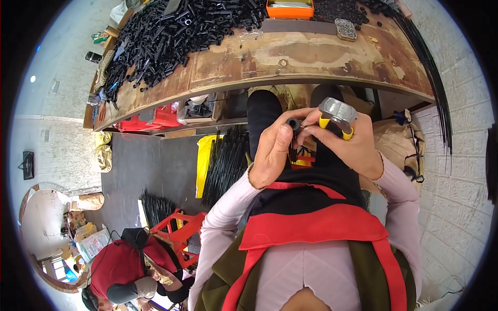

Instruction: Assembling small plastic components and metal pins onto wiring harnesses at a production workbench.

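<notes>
Above my lap, my left hand (pixel 271 147) is closed around a short black tube-shaped part (pixel 293 123), its round open end facing up. My right hand (pixel 360 147) grips a hammer (pixel 338 110) with a grey metal head and yellow on its handle; the head stands above the knuckles. The thumb and fingertips of that same hand meet beside the black part, touching or almost touching it. Whether they also pinch something small there, I cannot make out.
Across the wooden workbench (pixel 249 59) lie a heap of black tubular parts (pixel 155 41), an orange box (pixel 290 9) and a small container of metal bits (pixel 345 29). Long black rods (pixel 225 163) stand at left. Another person (pixel 127 269) works near a red plastic stool (pixel 181 230).
</notes>
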`<state>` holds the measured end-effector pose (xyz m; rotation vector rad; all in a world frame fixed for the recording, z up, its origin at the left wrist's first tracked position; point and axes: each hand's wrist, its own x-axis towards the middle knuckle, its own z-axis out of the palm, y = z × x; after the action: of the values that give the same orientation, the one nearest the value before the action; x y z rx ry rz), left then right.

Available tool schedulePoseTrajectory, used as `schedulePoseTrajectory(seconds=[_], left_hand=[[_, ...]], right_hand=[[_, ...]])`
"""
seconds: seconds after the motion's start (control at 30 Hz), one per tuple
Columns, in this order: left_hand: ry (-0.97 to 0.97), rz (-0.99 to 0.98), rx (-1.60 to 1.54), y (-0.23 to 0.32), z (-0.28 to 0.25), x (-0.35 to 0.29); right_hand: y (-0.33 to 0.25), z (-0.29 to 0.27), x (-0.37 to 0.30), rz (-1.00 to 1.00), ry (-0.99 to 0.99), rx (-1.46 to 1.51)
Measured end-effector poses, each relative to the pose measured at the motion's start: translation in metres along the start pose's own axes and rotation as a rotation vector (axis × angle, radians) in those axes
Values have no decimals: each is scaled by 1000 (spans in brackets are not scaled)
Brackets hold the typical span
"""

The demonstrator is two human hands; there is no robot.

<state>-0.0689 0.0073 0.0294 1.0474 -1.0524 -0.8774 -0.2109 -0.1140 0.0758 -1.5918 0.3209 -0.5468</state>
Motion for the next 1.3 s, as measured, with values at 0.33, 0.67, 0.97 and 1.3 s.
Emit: schedulePoseTrajectory(seconds=[0.33, 0.67, 0.97, 1.3], left_hand=[[-40, -46, 56, 8, 2, 4], [-35, -42, -8, 8, 0, 4], [-59, -18, 93, 14, 0, 10], [-23, 9, -79, 0, -21, 20]], right_hand=[[-1, -2, 0, -72, 42, -121], [9, -8, 2, -40, 9, -147], [6, -14, 14, -264, -100, -321], [-24, -31, -5, 408, -317, -448]])
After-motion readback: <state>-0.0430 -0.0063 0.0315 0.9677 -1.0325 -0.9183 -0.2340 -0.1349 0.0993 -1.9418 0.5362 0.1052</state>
